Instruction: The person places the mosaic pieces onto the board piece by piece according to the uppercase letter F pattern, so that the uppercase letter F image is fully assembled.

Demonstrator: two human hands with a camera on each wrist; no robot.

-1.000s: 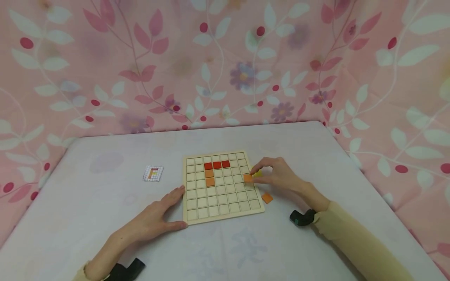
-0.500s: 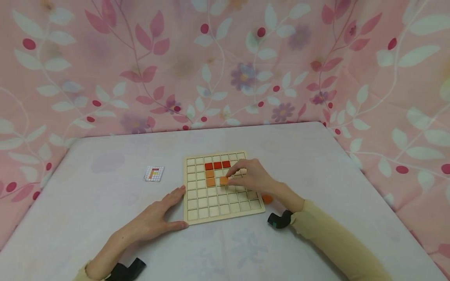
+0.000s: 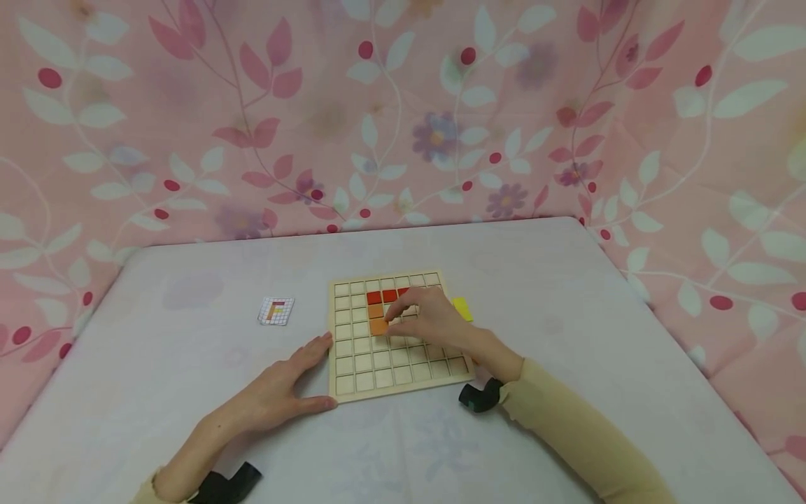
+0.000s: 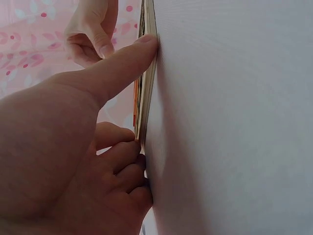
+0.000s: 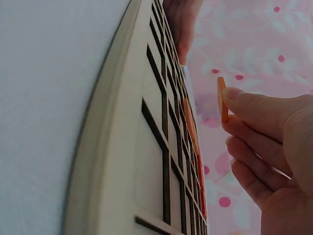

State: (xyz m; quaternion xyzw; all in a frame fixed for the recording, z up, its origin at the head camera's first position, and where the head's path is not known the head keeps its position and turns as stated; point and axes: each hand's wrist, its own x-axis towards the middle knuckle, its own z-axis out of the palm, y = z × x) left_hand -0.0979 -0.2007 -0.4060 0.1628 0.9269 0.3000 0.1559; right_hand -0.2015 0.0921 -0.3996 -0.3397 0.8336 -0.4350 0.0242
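Between its thumb and fingertips my right hand pinches a thin square orange tile, held over the board and apart from its surface in the right wrist view. Under it lies a pale wooden grid board. Red tiles form a row near its far side, the rightmost partly behind my fingers. Below the left red one, an orange tile lies in the grid; the held tile overlaps the cell beneath. My left hand touches the board's left edge, thumb at the near corner, fingers fairly straight.
A small card printed with a coloured grid pattern lies left of the board. A yellow piece sits by the board's right edge. White cloth covers the table, and a pink floral curtain hangs behind.
My right hand has carried the orange tile leftward from the board's right side to above the orange column. The yellow piece has come into view behind the hand. My left hand stays put.
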